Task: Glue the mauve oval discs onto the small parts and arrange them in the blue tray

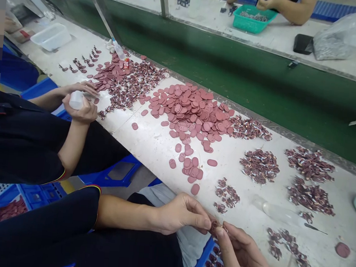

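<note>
My left hand (182,214) and my right hand (242,253) meet at the table's front edge. Both pinch one small dark brown figurine piece (214,225), mostly covered by fingertips. Just beyond them lies a small cluster of brown-and-white figurine pieces (227,193). Flat reddish oval discs (195,189) lie past my left hand, leading back to a large heap of discs (194,114). Right of my hands, more figurine pieces (289,245) are scattered near a clear bottle (279,211) lying on its side with a dark thin tip.
Further figurine piles (259,166) line the right side. At left, a co-worker's hand (83,107) holds a white bottle beside more discs and pieces. A blue crate (207,255) with figures is below my hands. Across the green divider (202,57) stands a green basket (251,26).
</note>
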Tool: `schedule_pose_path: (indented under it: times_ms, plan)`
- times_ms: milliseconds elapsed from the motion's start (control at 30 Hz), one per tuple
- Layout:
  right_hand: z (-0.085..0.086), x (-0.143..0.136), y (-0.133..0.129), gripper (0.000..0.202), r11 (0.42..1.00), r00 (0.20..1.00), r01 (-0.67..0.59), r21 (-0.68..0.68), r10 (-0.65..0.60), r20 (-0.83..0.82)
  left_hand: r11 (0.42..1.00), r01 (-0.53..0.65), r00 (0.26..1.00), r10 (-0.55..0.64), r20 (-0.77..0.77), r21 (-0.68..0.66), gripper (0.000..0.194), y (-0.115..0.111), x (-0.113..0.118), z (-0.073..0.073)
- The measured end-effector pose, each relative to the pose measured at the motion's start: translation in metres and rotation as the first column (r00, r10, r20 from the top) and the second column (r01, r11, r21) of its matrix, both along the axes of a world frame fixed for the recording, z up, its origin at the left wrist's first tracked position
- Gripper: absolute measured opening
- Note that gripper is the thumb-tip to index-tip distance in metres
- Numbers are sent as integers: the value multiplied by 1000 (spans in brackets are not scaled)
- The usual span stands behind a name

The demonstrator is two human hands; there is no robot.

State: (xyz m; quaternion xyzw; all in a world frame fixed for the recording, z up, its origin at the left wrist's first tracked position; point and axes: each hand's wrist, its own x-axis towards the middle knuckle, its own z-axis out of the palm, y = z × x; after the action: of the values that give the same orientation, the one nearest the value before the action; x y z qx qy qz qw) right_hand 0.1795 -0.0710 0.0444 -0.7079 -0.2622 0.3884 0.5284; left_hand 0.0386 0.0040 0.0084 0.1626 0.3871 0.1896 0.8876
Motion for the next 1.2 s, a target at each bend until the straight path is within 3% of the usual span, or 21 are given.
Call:
schedule_pose_path:
  times_ms: [133, 400, 567, 767, 933, 1200]
  plan:
    - [1, -7, 4, 30, 996, 996, 83, -32, -83, 10, 999, -42, 999, 42, -4, 28, 40, -2, 1, 1]
    - [3, -13, 5, 28, 1000, 998, 14, -22, -12, 69, 993, -98, 995, 97, 20, 63, 35, 0, 0, 4]
    - [0, -17, 4, 29, 996, 992, 77, -33, -74, 99, 987, -95, 994, 87, 67, 127, 31, 0, -1, 2]
    - [-10, -19, 2, 30, 994, 994, 105, 4, -105, 32, 985, -127, 990, 119, 79, 113, 35, -1, 1, 2]
    - [-10, -21, 2, 40, 977, 980, 187, -99, -192, -51, 989, -127, 992, 125, 30, 76, 41, 3, 3, 4]
    - [0, -26, 0, 33, 989, 989, 144, 43, -143, -22, 990, -120, 993, 118, 26, 80, 40, 0, 4, 4]
